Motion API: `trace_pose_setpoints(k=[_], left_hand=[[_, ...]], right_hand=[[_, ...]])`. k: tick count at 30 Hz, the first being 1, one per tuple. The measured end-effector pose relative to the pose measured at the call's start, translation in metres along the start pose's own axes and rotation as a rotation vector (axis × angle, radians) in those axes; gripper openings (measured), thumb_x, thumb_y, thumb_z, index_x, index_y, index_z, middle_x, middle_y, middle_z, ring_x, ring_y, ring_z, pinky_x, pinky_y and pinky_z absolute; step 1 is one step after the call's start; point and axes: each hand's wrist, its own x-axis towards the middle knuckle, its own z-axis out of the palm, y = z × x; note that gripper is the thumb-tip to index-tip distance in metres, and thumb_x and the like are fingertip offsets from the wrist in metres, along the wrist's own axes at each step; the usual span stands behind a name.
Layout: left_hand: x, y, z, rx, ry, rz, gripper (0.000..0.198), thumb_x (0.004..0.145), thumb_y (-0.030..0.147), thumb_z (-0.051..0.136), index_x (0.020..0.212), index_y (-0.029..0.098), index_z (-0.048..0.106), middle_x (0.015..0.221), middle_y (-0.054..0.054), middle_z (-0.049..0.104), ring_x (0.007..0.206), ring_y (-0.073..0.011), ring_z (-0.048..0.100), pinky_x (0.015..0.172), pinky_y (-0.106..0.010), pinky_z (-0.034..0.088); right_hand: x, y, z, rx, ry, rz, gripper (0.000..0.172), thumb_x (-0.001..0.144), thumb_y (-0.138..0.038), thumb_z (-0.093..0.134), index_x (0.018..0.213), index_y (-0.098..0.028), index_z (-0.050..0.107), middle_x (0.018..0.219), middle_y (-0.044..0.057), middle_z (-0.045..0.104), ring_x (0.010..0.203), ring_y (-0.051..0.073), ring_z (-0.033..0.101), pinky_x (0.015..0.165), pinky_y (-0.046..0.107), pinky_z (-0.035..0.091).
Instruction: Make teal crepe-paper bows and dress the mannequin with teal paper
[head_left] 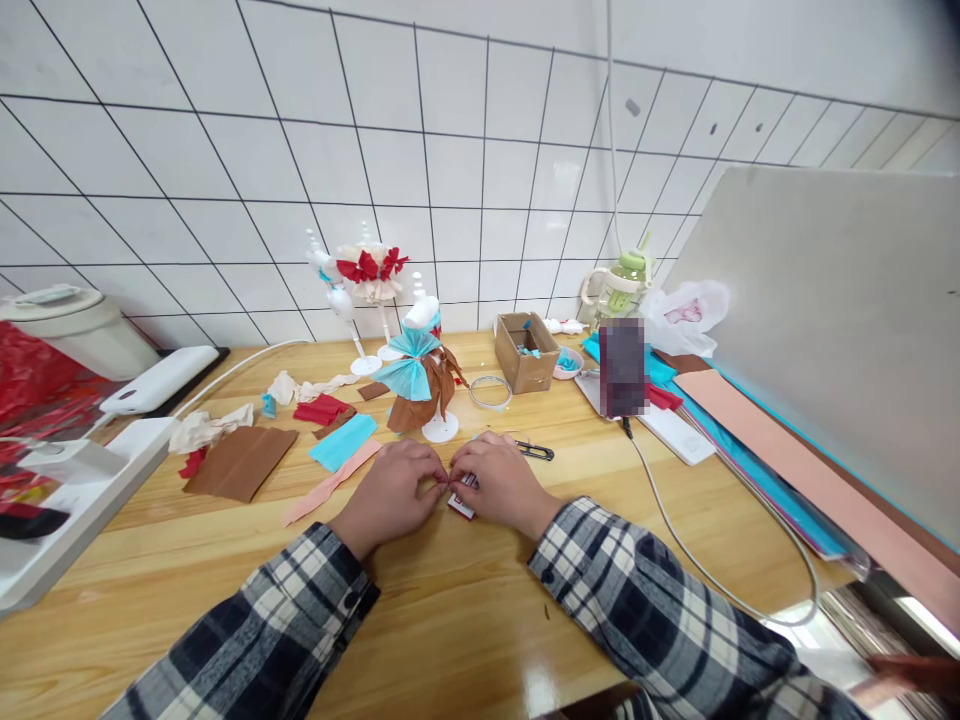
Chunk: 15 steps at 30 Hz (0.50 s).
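Note:
My left hand and my right hand meet fingertip to fingertip over the wooden table. Both are pinched closed; whatever sits between the fingertips is too small to make out. Under my right fingers lies a small white and red box, partly covered. Just beyond my hands stands a small white mannequin dressed in brown and light blue crepe paper, with a blue bow. A black-handled cutting tool lies beside my right hand. A peach paper strip runs close to my left hand.
Blue and brown paper pieces lie at left. Behind are two more mannequins, a wire coil and a cardboard box. A cable crosses the right side, near paper sheets. A power strip is far left.

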Motion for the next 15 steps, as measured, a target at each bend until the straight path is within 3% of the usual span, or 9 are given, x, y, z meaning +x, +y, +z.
trace_pose_setpoints(k=[6,12,15], left_hand=[[0.001,0.009,0.012,-0.041,0.044,-0.113,0.015,0.081,0.016,0.049,0.074,0.018,0.062,0.079,-0.007,0.063,0.081,-0.0233,0.054,0.076,-0.037,0.040],[0.004,-0.009,0.017,-0.150,0.109,-0.158,0.018,0.084,0.024,0.049,0.075,0.018,0.064,0.083,-0.008,0.065,0.084,-0.0243,0.056,0.080,-0.038,0.042],[0.005,-0.017,0.014,-0.232,0.162,-0.215,0.019,0.084,0.031,0.052,0.078,0.019,0.067,0.085,-0.007,0.068,0.086,-0.0238,0.059,0.082,-0.037,0.043]], right_hand=[[0.000,-0.006,0.002,-0.082,0.013,-0.071,0.004,0.083,-0.023,0.061,0.084,-0.020,0.064,0.087,0.002,0.067,0.086,0.019,0.049,0.075,0.034,0.030],[-0.004,-0.005,0.005,-0.060,0.012,-0.196,0.014,0.090,-0.028,0.056,0.083,-0.022,0.066,0.096,0.002,0.068,0.096,0.021,0.048,0.082,0.036,0.030],[-0.005,0.000,-0.004,-0.025,-0.061,-0.188,0.015,0.091,-0.031,0.055,0.096,-0.024,0.067,0.099,0.003,0.068,0.094,0.020,0.050,0.082,0.036,0.031]])
